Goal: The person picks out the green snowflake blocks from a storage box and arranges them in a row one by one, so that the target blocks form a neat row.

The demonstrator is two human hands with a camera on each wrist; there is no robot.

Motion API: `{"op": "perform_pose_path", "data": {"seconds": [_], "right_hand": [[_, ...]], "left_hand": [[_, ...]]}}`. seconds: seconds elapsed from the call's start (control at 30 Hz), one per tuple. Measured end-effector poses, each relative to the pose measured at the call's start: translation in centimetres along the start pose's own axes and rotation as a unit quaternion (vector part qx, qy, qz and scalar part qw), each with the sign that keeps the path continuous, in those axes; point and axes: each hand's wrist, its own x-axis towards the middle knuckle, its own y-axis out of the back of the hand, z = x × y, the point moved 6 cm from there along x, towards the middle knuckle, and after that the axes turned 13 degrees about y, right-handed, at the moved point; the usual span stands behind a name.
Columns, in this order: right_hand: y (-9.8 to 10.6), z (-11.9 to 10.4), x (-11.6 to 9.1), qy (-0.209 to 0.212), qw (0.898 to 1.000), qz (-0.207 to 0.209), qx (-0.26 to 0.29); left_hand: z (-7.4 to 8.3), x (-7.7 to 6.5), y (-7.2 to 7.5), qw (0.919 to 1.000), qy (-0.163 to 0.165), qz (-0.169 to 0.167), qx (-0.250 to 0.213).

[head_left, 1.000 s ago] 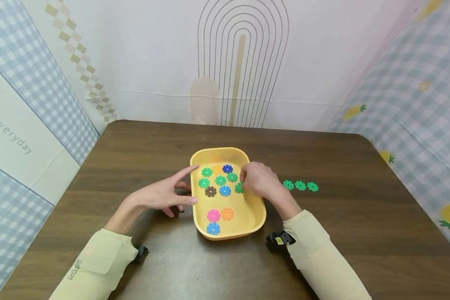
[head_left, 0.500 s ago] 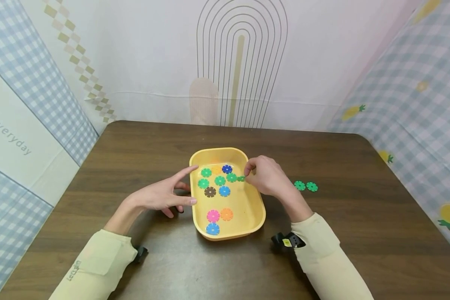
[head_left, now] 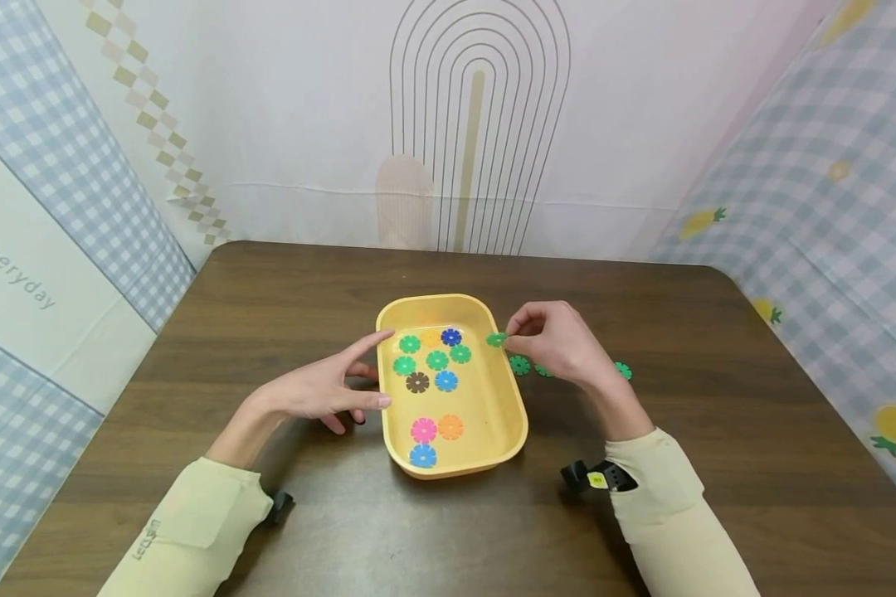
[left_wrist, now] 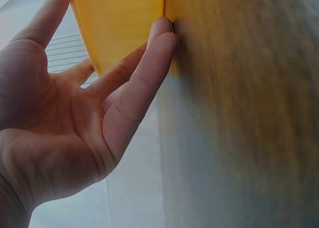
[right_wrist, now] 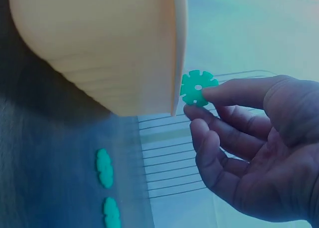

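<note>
A yellow plastic tray (head_left: pixel 485 431) stands on the table, holding several notched snowflake discs: green ones (head_left: pixel 436 360), a dark blue one (head_left: pixel 451 337), a brown one (head_left: pixel 417 382), blue, pink and orange ones. My left hand (head_left: pixel 317 388) rests at the tray's left side, thumb and forefinger spread straight along the rim; the left wrist view shows its fingers (left_wrist: pixel 149 73) against the outer wall. Between thumb and forefinger my right hand (head_left: pixel 560 344) pinches a green snowflake disc (right_wrist: pixel 198 88) over the tray's right rim. Under that hand, a row of green discs (head_left: pixel 519 365) lies on the table, partly hidden.
The brown wooden table (head_left: pixel 418 539) spreads around the tray. A printed white curtain (head_left: pixel 306 124) hangs behind its far edge, and checked cloth (head_left: pixel 829 274) hangs at the right. Each wrist wears a black camera strap (head_left: pixel 597 477).
The right hand has lifted a green disc out of the tray, moving up and right to the rim. Green discs nearer the tray's right side have come into view. The left hand stays put.
</note>
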Motion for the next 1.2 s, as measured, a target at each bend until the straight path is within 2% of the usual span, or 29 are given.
{"op": "perform_pose_path", "data": {"seconds": [0.27, 0.57, 0.87, 1.2], "right_hand": [[0.3, 0.9, -0.4, -0.001, 0.999, 0.01, 0.042], [0.7, 1.8, -0.7, 0.016, 0.998, 0.022, 0.049], [0.8, 3.2, -1.3, 0.002, 0.996, 0.032, 0.08], [1.3, 4.7, -1.9, -0.009, 0.995, 0.042, 0.089]], "left_hand": [[0.0, 0.1, 0.0, 1.0, -0.001, 0.0, -0.002], [-0.2, 0.2, 0.1, 1.0, 0.001, 0.003, -0.002], [-0.3, 0.3, 0.1, 1.0, -0.001, 0.003, 0.002], [-0.4, 0.4, 0.1, 1.0, -0.008, 0.002, -0.001]]}}
